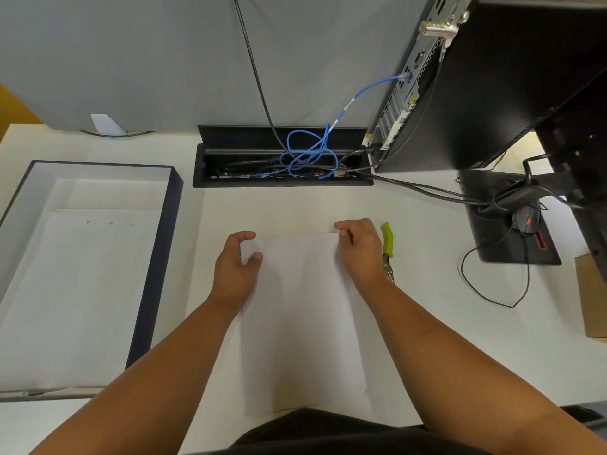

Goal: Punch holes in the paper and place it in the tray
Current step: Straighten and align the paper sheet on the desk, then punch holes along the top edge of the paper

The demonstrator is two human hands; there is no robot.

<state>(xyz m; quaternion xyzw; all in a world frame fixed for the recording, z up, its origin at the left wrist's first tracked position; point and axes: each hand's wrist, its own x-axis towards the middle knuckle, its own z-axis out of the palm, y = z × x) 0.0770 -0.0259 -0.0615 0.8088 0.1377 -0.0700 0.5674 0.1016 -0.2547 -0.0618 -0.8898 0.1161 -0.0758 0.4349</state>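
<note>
Far left on the white desk [427, 323]: a shallow tray [161, 244] with dark blue walls, pale inside, holding a stack of white sheets [85, 290]; three small punched holes in a row near the top edge of the uppermost sheet. Just right of the tray's wall, the left hand [235, 267], fingers curled over the far left corner of the paper [302, 323], thumb pressed on top, pinching that corner. Paper flat on the desk straight ahead, long side running away from the body, near edge at the desk's front; no holes discernible in it. Behind it, a recessed cable box [282, 159] with lid raised, a tangle of blue cable [312, 156] and black leads inside. At the paper's far right corner, the right hand [359, 251], fingers bent down onto the edge, thumb tucked toward them, gripping that corner. Immediately beside the right hand, partly hidden behind its wrist, a hole punch [387, 247] with lime-green handle and metal jaw, lying on the desk, not held. Further right, a black computer tower [492, 77] standing upright, then a monitor base [512, 238] with a dark mouse [527, 220] resting on it and thin black cable looping across the desk. At the right edge, a brown cardboard piece [594, 297].
</note>
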